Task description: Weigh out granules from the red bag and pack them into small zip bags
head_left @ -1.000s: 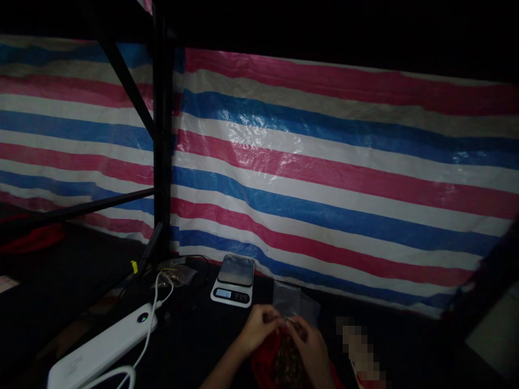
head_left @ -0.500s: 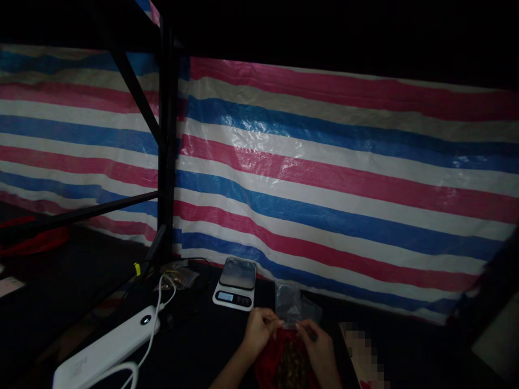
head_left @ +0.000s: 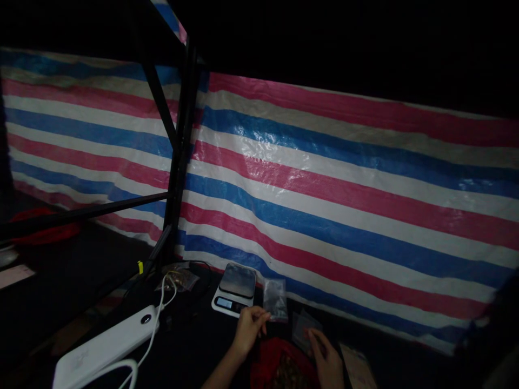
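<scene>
My left hand (head_left: pixel 251 328) is closed, its fingertips pinching the lower edge of a small clear plastic bag (head_left: pixel 275 298) held up beside the scale. My right hand (head_left: pixel 327 357) has thumb and finger apart, its fingertips over the edge of other clear plastic bags (head_left: pixel 305 327) lying on the dark surface; whether it grips one is hard to see. Between the hands, lower down, is a red bag (head_left: pixel 261 364) holding many small brownish pieces (head_left: pixel 287 374). The white digital scale (head_left: pixel 233 289), with a lit display, stands just behind my left hand.
A white power bank (head_left: pixel 105 343) with a white cable lies at the left. Behind it are a clear bag of small items (head_left: pixel 182 278) and a black metal post (head_left: pixel 178 178). A brown cardboard piece (head_left: pixel 357 364) lies right. Striped sheeting (head_left: pixel 344 200) hangs behind.
My hands have moved apart. My left hand has carried the clear bag left towards the scale, and my right hand has come away from it to the other bags. The view has shifted slightly.
</scene>
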`<action>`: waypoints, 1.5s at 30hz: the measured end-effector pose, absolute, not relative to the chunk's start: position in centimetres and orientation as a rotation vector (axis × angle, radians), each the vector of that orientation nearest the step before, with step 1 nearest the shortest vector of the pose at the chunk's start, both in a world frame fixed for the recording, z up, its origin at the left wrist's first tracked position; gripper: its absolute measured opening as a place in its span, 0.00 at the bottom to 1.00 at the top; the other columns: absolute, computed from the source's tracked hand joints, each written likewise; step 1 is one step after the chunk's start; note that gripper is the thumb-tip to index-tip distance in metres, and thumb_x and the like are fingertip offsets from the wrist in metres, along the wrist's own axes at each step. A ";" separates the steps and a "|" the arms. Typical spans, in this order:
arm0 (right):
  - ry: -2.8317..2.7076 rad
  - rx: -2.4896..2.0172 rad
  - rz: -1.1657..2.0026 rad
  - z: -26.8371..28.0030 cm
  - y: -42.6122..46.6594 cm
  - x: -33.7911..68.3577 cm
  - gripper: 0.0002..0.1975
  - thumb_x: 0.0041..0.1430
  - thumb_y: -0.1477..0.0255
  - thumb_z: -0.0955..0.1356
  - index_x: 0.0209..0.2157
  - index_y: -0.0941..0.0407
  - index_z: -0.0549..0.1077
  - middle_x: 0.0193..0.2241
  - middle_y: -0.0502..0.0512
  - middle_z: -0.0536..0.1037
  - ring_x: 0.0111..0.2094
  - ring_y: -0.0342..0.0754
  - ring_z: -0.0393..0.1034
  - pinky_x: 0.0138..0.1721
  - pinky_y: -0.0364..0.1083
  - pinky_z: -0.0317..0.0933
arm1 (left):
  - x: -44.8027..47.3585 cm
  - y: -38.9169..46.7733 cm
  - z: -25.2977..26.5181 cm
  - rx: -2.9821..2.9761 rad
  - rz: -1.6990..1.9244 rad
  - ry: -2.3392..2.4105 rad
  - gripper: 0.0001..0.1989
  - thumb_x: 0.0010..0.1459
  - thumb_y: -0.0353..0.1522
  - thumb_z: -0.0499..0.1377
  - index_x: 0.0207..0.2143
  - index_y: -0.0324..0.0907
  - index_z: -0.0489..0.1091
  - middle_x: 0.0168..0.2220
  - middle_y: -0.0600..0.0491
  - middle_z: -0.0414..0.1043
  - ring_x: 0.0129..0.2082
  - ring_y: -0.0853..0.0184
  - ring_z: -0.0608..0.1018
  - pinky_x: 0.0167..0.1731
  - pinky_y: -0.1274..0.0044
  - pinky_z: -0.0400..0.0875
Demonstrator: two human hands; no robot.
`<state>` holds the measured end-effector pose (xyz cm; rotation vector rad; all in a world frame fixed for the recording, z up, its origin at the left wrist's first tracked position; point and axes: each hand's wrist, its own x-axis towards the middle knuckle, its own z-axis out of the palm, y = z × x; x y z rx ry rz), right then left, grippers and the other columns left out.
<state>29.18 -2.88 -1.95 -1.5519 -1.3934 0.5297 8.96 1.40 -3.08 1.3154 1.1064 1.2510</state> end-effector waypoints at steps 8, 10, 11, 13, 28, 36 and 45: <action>-1.669 -1.540 0.473 -1.3 -3.4 27.5 0.16 0.46 0.57 0.64 0.31 0.51 0.76 0.37 0.52 0.77 0.39 0.51 0.70 0.42 0.44 0.61 | 10.9 -0.3 -4.3 1.431 1.097 1.084 0.24 0.44 0.50 0.54 0.22 0.35 0.71 0.14 0.54 0.68 0.13 0.75 0.63 0.16 0.83 0.55; -1.652 -1.577 0.482 -1.2 -3.6 27.5 0.16 0.45 0.56 0.64 0.29 0.51 0.76 0.35 0.52 0.77 0.37 0.51 0.71 0.40 0.43 0.62 | 11.4 -0.7 -4.4 1.512 1.087 1.083 0.23 0.46 0.48 0.53 0.23 0.35 0.72 0.16 0.54 0.70 0.14 0.74 0.65 0.19 0.82 0.57; -1.637 -1.601 0.494 -1.1 -3.6 27.6 0.16 0.45 0.56 0.64 0.29 0.51 0.76 0.33 0.52 0.78 0.35 0.51 0.71 0.37 0.43 0.63 | 11.4 -0.8 -4.3 1.543 1.084 1.079 0.23 0.48 0.47 0.52 0.24 0.36 0.73 0.16 0.54 0.70 0.14 0.74 0.66 0.20 0.82 0.58; -1.609 -1.656 0.519 -0.9 -3.8 27.8 0.17 0.44 0.55 0.64 0.30 0.50 0.76 0.30 0.52 0.78 0.31 0.51 0.72 0.32 0.43 0.63 | 11.1 -0.9 -3.9 1.574 1.084 1.082 0.23 0.50 0.46 0.51 0.25 0.36 0.73 0.16 0.54 0.71 0.14 0.74 0.66 0.21 0.82 0.59; -1.379 -1.477 0.630 -3.0 -2.6 28.3 0.24 0.40 0.56 0.67 0.36 0.58 0.71 0.30 0.57 0.78 0.32 0.52 0.72 0.33 0.44 0.63 | 6.0 0.2 -0.3 1.978 1.086 1.575 0.22 0.59 0.42 0.41 0.30 0.42 0.70 0.27 0.54 0.73 0.29 0.71 0.73 0.32 0.82 0.62; -1.374 -1.725 0.498 -2.5 -2.5 30.0 0.24 0.45 0.55 0.63 0.41 0.55 0.67 0.27 0.53 0.77 0.30 0.51 0.71 0.31 0.45 0.60 | -7.6 1.9 1.5 1.860 1.041 2.731 0.18 0.57 0.33 0.46 0.48 0.36 0.61 0.46 0.41 0.64 0.44 0.57 0.67 0.39 0.69 0.61; -1.572 -2.016 0.184 -1.1 -3.8 28.4 0.23 0.53 0.63 0.62 0.51 0.53 0.56 0.32 0.51 0.76 0.33 0.48 0.71 0.29 0.43 0.55 | -9.9 3.2 0.4 2.217 0.153 2.553 0.15 0.55 0.29 0.46 0.36 0.31 0.69 0.38 0.36 0.69 0.41 0.53 0.69 0.37 0.69 0.59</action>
